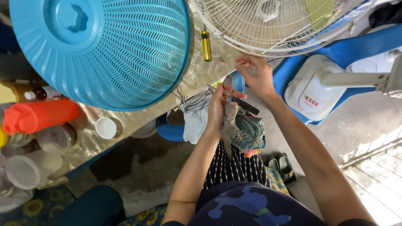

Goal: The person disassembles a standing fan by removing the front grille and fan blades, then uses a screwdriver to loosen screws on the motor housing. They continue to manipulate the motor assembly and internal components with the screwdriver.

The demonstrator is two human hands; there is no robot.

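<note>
1. Screwdriver (239,101), black-handled, pinched in the left hand (217,111) just below the white fan grille (272,25), shaft slanting up-left from the fist, handle jutting right.
2. Blue fan guard (104,50): lying dome-up on the table left of the grille, covering most of the tabletop (138,119).
3. White fan grille: hanging over the table's right edge, with the fan's white base (312,90) resting on a blue surface to its right.
4. Orange bottle (37,115) and clear plastic cups (25,169): well left of the grille, below the blue guard; a white cap (105,127) lying between them and the hands.
5. Grey rag (197,115) and patterned cloth (248,132): bunched under the left hand, below the grille.
6. Yellow screwdriver (205,45): lying on the table just left of the grille's rim, untouched.
7. Right hand (257,77): raised to the grille's lower rim, fingertips curled together as if nipping something small; what lies between them cannot be told.
8. Left fingers: wrapped tight round the black screwdriver and a fold of rag.
9. Judged from this: best to steady the rim with the right hand, keep the tip square, turn without slipping.
</note>
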